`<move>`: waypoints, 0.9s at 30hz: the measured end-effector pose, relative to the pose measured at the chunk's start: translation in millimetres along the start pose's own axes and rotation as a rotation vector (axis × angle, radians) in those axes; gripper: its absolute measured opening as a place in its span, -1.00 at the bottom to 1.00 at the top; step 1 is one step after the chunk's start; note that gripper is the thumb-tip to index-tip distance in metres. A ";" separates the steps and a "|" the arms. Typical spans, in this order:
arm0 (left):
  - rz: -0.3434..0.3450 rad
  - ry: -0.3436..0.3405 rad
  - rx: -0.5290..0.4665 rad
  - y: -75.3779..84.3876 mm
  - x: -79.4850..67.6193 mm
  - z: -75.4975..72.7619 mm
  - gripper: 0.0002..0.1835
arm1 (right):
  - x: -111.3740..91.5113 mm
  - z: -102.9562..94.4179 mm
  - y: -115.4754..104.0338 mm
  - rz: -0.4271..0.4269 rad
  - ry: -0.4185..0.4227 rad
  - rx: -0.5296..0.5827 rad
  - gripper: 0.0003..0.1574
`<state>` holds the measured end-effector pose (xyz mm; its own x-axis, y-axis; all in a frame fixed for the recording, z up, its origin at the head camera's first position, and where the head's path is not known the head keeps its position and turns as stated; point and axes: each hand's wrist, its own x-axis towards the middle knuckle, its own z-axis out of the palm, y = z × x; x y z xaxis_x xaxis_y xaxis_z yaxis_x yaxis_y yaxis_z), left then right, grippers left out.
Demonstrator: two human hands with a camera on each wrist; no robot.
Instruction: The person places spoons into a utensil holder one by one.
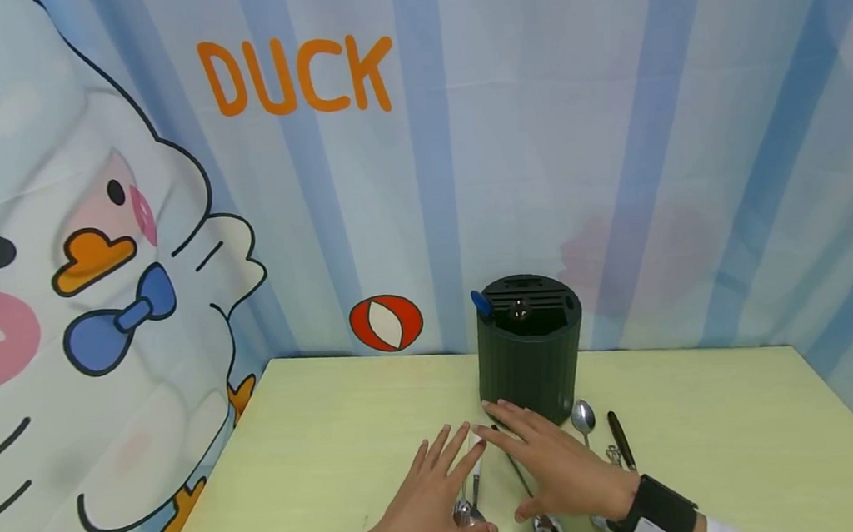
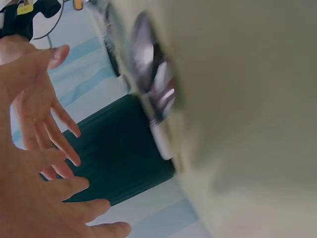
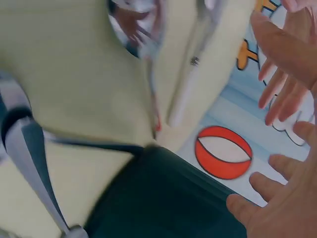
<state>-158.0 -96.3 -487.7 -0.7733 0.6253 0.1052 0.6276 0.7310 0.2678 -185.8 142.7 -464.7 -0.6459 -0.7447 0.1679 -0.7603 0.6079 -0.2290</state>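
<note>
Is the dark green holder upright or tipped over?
Upright: the dark green holder stands on its base on the table, slotted top facing up.

- My table [image 1: 320, 441] is a pale yellow-green top, pushed up against the cartoon duck curtain.
- A dark green ribbed cutlery holder [image 1: 530, 358] stands upright near the back edge, about the middle.
- Just right of it lies a spoon [image 1: 584, 417] with its bowl near the holder's base, and a black-handled utensil [image 1: 621, 439] beside that.
- Closer to me, two spoons [image 1: 471, 520] lie side by side, bowls toward me.
- Another spoon [image 1: 547, 530] with a thin dark handle lies angled toward the holder.
</note>
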 end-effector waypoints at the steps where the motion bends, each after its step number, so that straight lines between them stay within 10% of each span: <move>1: -0.008 -0.023 -0.009 -1.1 -0.4 4.0 -0.02 | 1.3 4.0 0.5 -0.005 -0.020 0.007 0.40; 16: -0.028 -0.085 -0.110 -8.1 1.9 25.7 -0.46 | 20.9 45.4 4.6 -0.168 -0.045 -0.076 -0.26; 27: 0.099 -0.043 -0.073 -7.8 2.9 28.4 -0.83 | 24.0 51.7 4.0 -0.187 -0.012 -0.099 -0.51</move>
<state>-162.6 -92.5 -516.6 -0.7024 0.7056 0.0936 0.6910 0.6445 0.3274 -200.8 113.1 -511.2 -0.4921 -0.8501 0.1875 -0.8705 0.4821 -0.0992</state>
